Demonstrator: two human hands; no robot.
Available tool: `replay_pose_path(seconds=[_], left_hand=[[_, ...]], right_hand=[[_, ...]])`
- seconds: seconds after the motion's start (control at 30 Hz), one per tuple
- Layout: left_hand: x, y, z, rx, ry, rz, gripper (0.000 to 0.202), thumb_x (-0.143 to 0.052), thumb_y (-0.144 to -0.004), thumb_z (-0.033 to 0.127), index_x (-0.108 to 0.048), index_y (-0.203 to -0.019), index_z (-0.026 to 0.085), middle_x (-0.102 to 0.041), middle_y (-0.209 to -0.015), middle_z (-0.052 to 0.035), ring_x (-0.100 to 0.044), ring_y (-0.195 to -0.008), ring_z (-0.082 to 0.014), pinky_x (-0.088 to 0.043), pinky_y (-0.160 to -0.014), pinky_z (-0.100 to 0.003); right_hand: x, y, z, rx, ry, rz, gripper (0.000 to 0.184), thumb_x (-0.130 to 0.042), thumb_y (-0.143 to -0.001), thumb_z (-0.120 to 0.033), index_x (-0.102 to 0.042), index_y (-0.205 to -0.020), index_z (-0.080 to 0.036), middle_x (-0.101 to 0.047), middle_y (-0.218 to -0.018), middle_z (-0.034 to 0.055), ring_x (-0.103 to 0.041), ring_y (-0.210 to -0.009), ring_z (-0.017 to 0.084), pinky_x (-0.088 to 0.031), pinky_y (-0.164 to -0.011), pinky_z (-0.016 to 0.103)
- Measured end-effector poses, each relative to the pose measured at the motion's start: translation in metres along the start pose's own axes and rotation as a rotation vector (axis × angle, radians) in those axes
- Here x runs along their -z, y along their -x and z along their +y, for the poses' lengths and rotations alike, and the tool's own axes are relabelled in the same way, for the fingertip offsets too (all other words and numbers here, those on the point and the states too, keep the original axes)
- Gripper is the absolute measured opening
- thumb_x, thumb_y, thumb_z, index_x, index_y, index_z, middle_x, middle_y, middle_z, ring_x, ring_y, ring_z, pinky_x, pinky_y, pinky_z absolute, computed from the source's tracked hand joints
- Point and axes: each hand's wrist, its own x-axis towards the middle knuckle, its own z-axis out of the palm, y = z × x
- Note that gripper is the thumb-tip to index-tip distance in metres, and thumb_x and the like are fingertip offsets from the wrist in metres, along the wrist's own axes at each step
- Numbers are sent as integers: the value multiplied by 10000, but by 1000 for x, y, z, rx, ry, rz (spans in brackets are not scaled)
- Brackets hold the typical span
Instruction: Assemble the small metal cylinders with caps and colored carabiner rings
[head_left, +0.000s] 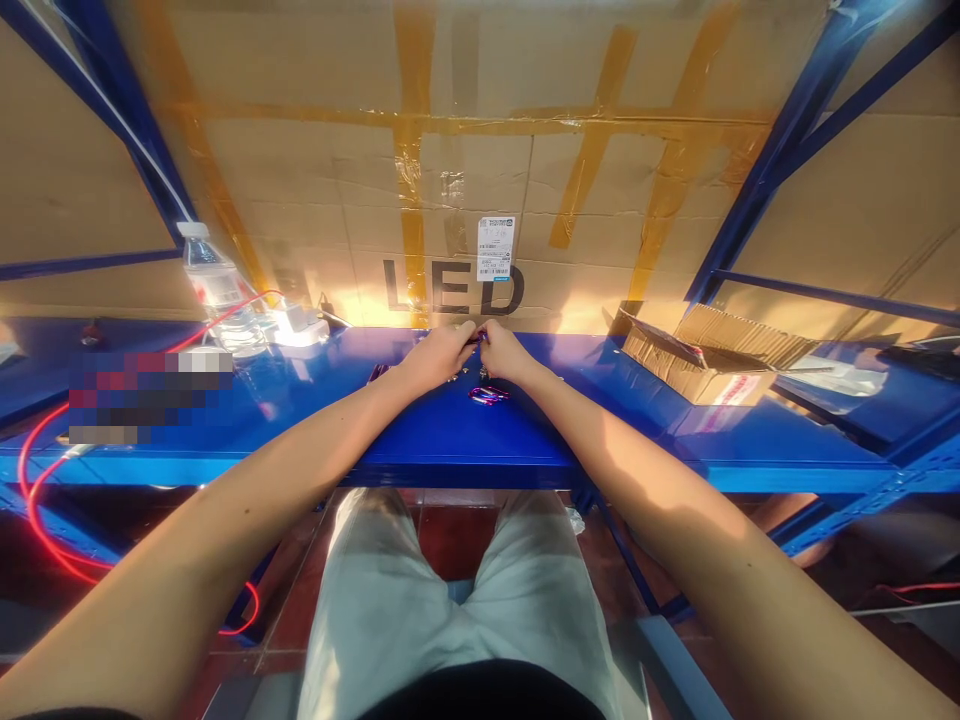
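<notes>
Over the far part of the blue table (480, 435), my left hand (440, 355) and my right hand (501, 350) meet with fingers closed in a pinch. Something small and dark shows between the fingertips, too small to name. Just below my right hand lies a little heap of shiny red and purple pieces (489, 396). Small gold-coloured bits (459, 374) are scattered under and beside the hands. More dark reddish pieces (379, 372) show behind my left wrist, partly covered by it.
An open cardboard box (720, 385) stands on the right. At left are a water bottle (217, 285), a white power strip (298, 328) and a red cable (34, 480). A large taped cardboard sheet (315, 200) rises behind the table, between blue metal posts (780, 160).
</notes>
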Motion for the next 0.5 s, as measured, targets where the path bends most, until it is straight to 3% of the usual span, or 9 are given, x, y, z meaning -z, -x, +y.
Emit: replay_pose_path(seconds=[0.17, 0.5], left_hand=[[1, 1, 4, 9, 8, 23, 174, -517, -1008, 222, -630, -1129, 169, -738, -960, -137, -715, -909, -293, -539, -830, -393], [-9, 2, 10, 52, -61, 87, 146, -491, -1024, 231, -618, -1082, 187, -730, -916, -120, -700, -859, -269, -530, -784, -370]], right_hand=[[0, 0, -1, 89, 46, 36, 325, -643, -779, -32, -427, -825, -270, -541, -773, 64, -578, -943, 330, -478, -878, 434], [4, 9, -6, 148, 94, -47, 356, -619, -780, -45, -362, -845, -283, -519, -730, 59, -549, -881, 317, -453, -813, 407]])
